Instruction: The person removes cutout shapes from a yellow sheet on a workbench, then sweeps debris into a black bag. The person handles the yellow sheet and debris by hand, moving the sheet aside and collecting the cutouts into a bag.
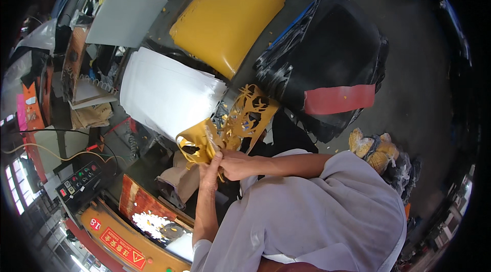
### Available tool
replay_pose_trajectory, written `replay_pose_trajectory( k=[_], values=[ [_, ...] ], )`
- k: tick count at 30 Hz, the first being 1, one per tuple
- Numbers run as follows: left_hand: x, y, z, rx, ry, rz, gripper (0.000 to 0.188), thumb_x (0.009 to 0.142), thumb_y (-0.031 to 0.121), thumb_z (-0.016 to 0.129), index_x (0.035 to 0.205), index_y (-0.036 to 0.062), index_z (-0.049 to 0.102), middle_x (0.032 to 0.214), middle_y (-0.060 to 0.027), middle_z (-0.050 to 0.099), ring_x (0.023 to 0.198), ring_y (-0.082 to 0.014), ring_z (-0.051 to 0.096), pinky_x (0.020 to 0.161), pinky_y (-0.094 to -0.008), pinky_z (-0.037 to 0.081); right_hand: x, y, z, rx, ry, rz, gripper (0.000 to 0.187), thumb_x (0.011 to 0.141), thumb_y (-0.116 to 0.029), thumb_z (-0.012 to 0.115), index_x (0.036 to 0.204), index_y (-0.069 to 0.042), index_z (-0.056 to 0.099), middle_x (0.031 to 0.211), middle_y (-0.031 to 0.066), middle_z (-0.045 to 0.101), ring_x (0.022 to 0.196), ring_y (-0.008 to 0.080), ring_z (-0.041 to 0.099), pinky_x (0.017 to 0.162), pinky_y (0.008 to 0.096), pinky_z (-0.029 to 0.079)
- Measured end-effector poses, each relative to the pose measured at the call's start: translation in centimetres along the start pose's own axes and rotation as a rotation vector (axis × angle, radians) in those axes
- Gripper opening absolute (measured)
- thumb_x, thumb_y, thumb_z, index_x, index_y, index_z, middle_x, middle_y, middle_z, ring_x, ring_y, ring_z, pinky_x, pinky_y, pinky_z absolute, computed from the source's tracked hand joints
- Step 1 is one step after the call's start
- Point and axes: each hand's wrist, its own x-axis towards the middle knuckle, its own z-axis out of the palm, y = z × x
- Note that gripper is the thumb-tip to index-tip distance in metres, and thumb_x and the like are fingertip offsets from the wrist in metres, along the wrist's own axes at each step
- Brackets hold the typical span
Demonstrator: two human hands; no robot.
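Both hands are closed on a yellow sheet scrap (pixel 254 112) full of cut-out holes, its thin strips hanging in loops. My left hand (pixel 208 170) pinches it at the lower edge, thumb pointing up. Beside it, almost touching, my right hand (pixel 236 164) is wrapped round the bunched part. The scrap spreads away from both hands, one bent piece to the left and a longer one up to the right. Just beyond it lies a stack of white sheets (pixel 169 93). What the fingers press between them is partly hidden.
Farther off are a yellow sheet stack (pixel 230 16) and a black sheet stack (pixel 327 52) with a red strip (pixel 340 99) on top. At lower left stands a yellow machine (pixel 110 233) with a button panel (pixel 79 180) and white cut pieces (pixel 153 223). Yellow bundles (pixel 376 150) lie at right.
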Motion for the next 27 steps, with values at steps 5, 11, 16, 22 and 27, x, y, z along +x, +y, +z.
replay_pose_trajectory(
  k=[5, 11, 16, 22, 27],
  values=[
    [1.6, -3.9, -5.2, -0.136, 0.432, -0.095, 0.037, 0.097, 0.009, 0.067, 0.132, -0.0048, 0.062, 0.117, -0.0112, 0.070, 0.103, -0.0205, 0.069, 0.089, -0.0357, 0.057, 4.2, 0.5, 1.7, 0.317, -0.277, -0.102, 0.025, 0.087, -0.013, 0.066, 0.104, 0.005, 0.070, 0.093, 0.0235, 0.073, 0.084, 0.0372, 0.071, 0.074, 0.0463, 0.056],
    [1.8, -11.8, -6.2, 0.075, 0.555, -0.311, 0.051, 0.095, 0.007, 0.066, 0.143, -0.0032, 0.052, 0.138, -0.0125, 0.062, 0.122, -0.0241, 0.061, 0.105, -0.0372, 0.050, 13.5, 28.6, -5.5, 0.749, 0.023, 0.211, 0.023, 0.103, -0.025, 0.067, 0.113, -0.004, 0.073, 0.105, 0.0042, 0.072, 0.099, 0.0135, 0.066, 0.084, 0.0330, 0.054],
    [5.8, -17.8, -3.3, 0.045, 0.538, -0.534, 0.048, 0.092, 0.007, 0.065, 0.137, -0.0060, 0.057, 0.133, -0.0120, 0.064, 0.119, -0.0241, 0.062, 0.101, -0.0359, 0.050, 22.8, 59.6, -11.5, 0.554, 0.615, 0.682, 0.031, 0.095, -0.026, 0.077, 0.116, -0.005, 0.069, 0.119, 0.0085, 0.070, 0.114, 0.0269, 0.066, 0.099, 0.0420, 0.053],
    [8.7, -21.3, -1.3, -0.159, 0.654, -0.693, 0.062, 0.085, 0.000, 0.063, 0.145, 0.0000, 0.050, 0.136, -0.0105, 0.061, 0.122, -0.0256, 0.061, 0.106, -0.0383, 0.049, 30.9, 69.1, -12.7, 1.392, 0.846, 0.783, 0.063, 0.093, -0.040, 0.082, 0.140, -0.008, 0.057, 0.134, 0.0099, 0.066, 0.121, 0.0286, 0.065, 0.104, 0.0445, 0.049],
    [9.7, -22.4, 0.3, -0.235, 0.619, -0.697, 0.063, 0.086, 0.000, 0.063, 0.147, 0.0003, 0.048, 0.137, -0.0113, 0.060, 0.123, -0.0264, 0.061, 0.106, -0.0393, 0.049, 30.7, 64.3, -14.8, 1.456, 0.834, 0.887, 0.062, 0.092, -0.044, 0.081, 0.142, -0.016, 0.059, 0.136, 0.0058, 0.067, 0.125, 0.0298, 0.065, 0.106, 0.0510, 0.051]
  ],
)
